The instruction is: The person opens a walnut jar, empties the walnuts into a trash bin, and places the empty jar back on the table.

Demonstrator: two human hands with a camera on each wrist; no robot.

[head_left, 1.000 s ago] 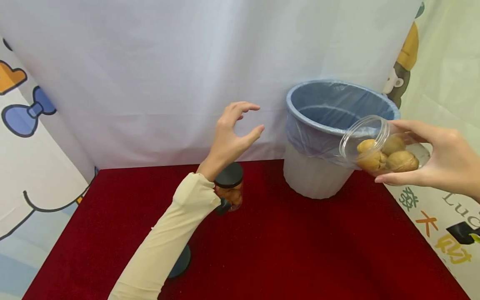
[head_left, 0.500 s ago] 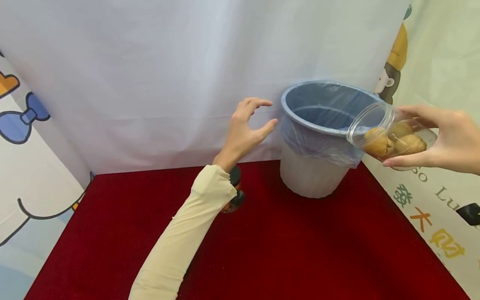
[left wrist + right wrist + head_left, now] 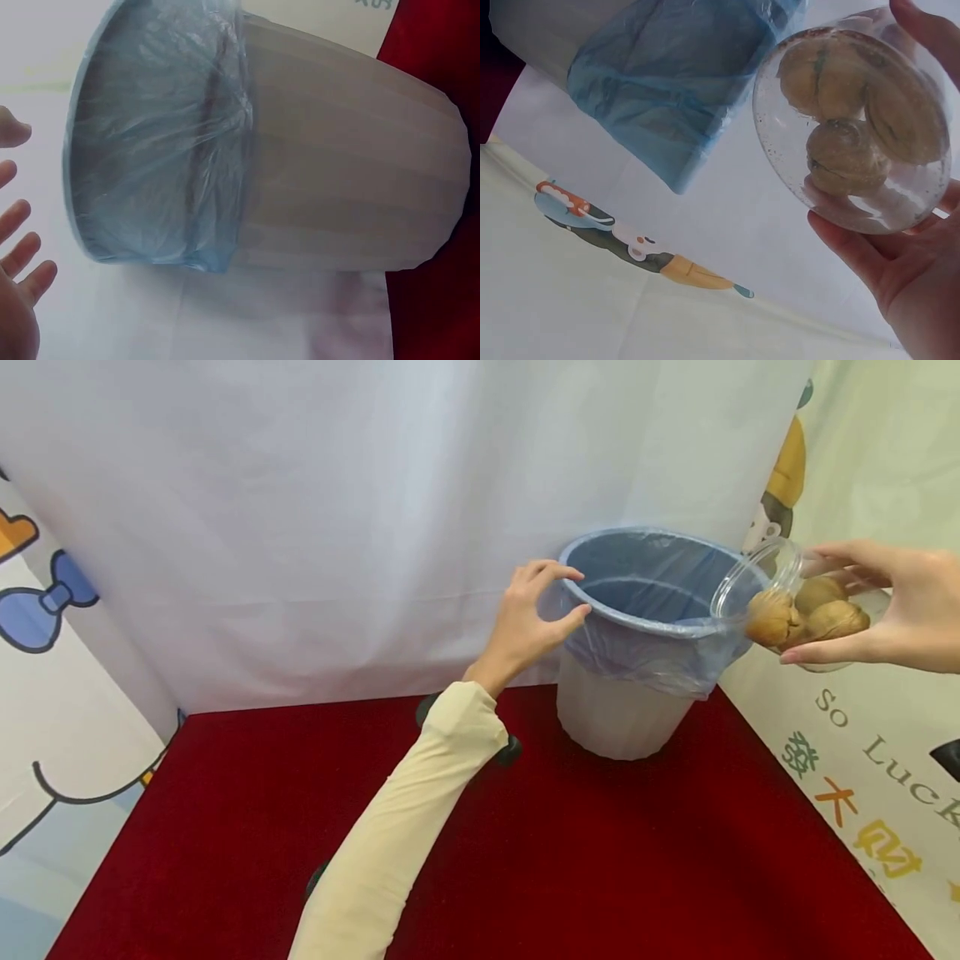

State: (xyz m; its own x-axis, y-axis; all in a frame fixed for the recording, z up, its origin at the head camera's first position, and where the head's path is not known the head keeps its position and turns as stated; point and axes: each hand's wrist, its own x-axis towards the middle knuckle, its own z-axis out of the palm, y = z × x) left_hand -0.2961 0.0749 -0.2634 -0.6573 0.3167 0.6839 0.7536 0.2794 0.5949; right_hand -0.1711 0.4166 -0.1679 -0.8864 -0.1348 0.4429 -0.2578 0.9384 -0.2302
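My right hand [image 3: 907, 610] grips a clear plastic jar [image 3: 783, 578] by its side near the base. Several walnuts [image 3: 836, 620] lie inside it. The jar is tipped on its side, its open mouth facing left at the right rim of a bin [image 3: 615, 710] lined with a blue plastic bag [image 3: 645, 656]. The right wrist view shows the jar's round bottom with walnuts against it. My left hand [image 3: 528, 622] is held in a C shape with nothing in it, near the bin's left rim. In the left wrist view its fingers [image 3: 22, 255] are spread, apart from the bin.
Red cloth [image 3: 600, 860] covers the table. Behind the left sleeve [image 3: 420, 810] show parts of dark objects: one round and black [image 3: 426, 708], another black piece [image 3: 510, 752]. A white curtain [image 3: 337, 527] hangs behind; a printed sheet [image 3: 862, 760] borders the right.
My left hand has moved right, toward the bin's rim. The right hand has risen slightly and shifted right in view with the jar. The black-lidded jar is now mostly hidden behind the left arm.
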